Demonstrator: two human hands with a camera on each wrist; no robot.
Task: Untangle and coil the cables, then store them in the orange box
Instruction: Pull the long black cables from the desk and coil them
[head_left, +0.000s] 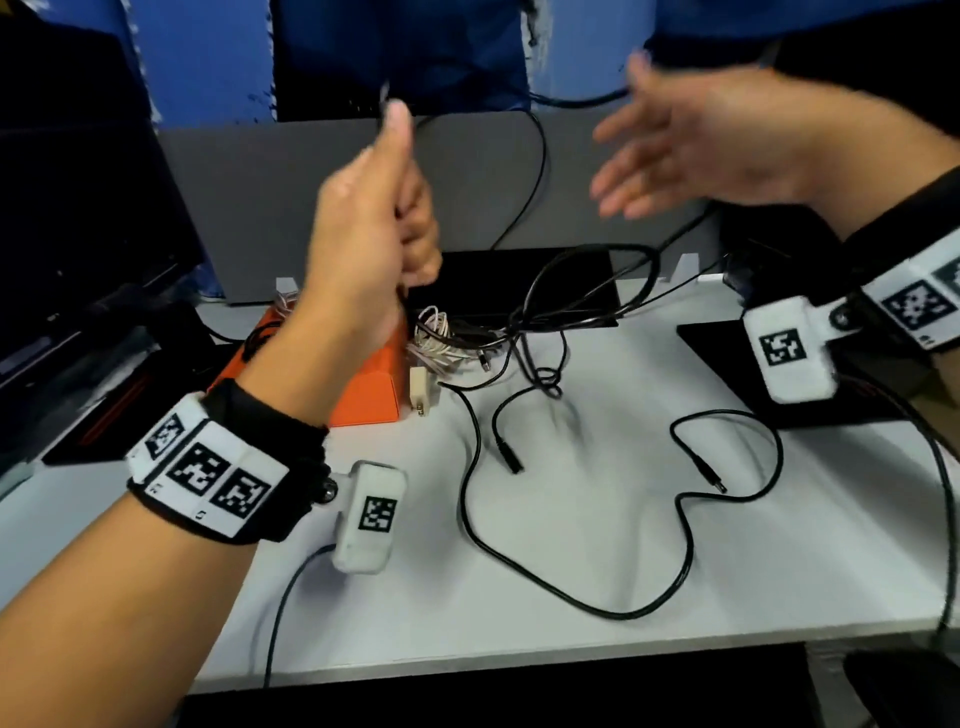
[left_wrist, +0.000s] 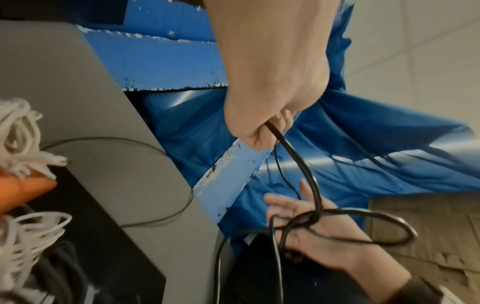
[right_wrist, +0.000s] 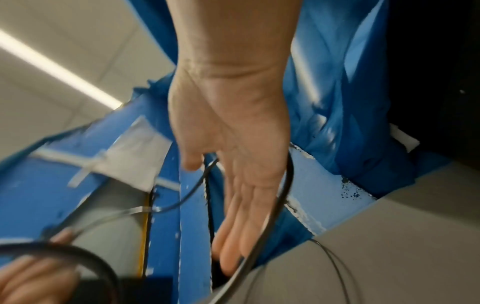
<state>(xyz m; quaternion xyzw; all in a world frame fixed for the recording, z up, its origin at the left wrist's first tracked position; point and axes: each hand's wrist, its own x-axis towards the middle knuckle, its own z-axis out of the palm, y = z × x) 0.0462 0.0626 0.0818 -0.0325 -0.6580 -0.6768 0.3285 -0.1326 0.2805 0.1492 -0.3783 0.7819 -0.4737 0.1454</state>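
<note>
Black cable (left_wrist: 296, 156) gripped in left hand (head_left: 374, 228) curled fingers (head_left: 415, 228); right hand (head_left: 696, 140) fingers spread, empty

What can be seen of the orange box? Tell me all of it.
The orange box looks like smooth, matte cardboard or plastic, with an angled flap. It sits on the white desk at the back left, largely hidden behind the raised left hand. A white cable bundle lies against its right side, with a cream plug beside it. Its inside cannot be seen.

One orange box (head_left: 363, 384), two hands, one white charger plug (head_left: 418, 396).
</note>
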